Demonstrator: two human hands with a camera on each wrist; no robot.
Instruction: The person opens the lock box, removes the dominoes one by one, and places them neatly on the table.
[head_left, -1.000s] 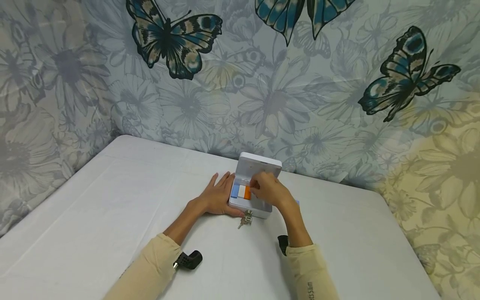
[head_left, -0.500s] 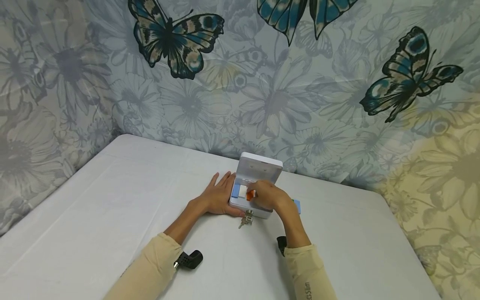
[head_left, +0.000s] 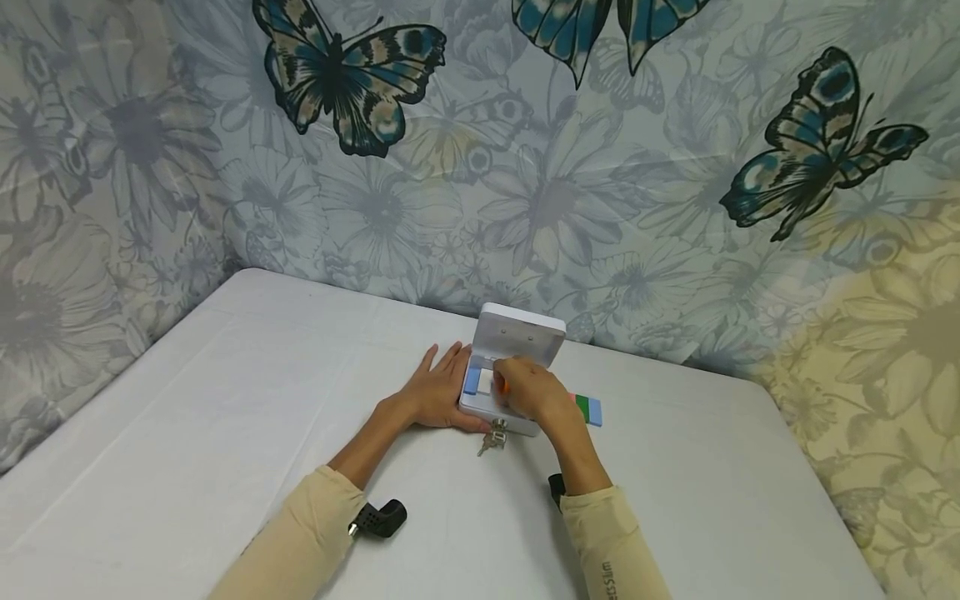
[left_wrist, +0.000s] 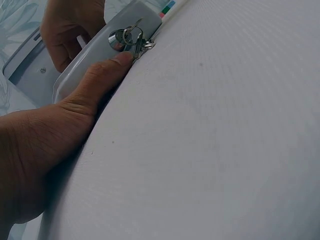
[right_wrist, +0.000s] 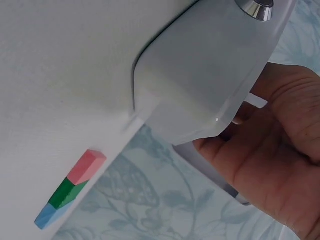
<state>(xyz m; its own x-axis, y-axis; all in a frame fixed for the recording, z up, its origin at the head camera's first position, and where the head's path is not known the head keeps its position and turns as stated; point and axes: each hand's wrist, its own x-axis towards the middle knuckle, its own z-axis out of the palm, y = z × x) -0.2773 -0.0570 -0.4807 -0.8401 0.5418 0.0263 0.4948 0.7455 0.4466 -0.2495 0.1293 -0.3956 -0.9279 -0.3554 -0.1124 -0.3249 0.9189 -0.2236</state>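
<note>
A small white metal lockbox (head_left: 517,426) stands on the table with its lid (head_left: 517,335) raised. Spread along its left side, my left hand (head_left: 438,397) steadies it, the thumb lying across the front near the lock. My right hand (head_left: 534,390) reaches inside from the right, thumb and fingers pinching an orange block (head_left: 505,387) that is mostly hidden. Left of it in the box lie a white block (head_left: 485,381) and a blue block (head_left: 471,381). A ring of keys (left_wrist: 137,40) hangs from the front lock.
To the right of the box, a pink block (right_wrist: 86,167), a green block (right_wrist: 67,193) and a light blue block (right_wrist: 50,215) lie in a row on the white table (head_left: 300,400). A butterfly-patterned wall covering (head_left: 480,192) rises behind the table.
My right hand has come down from near the lid into the box and its forearm has shifted left, uncovering the row of blocks at right. The left hand has stayed put.
</note>
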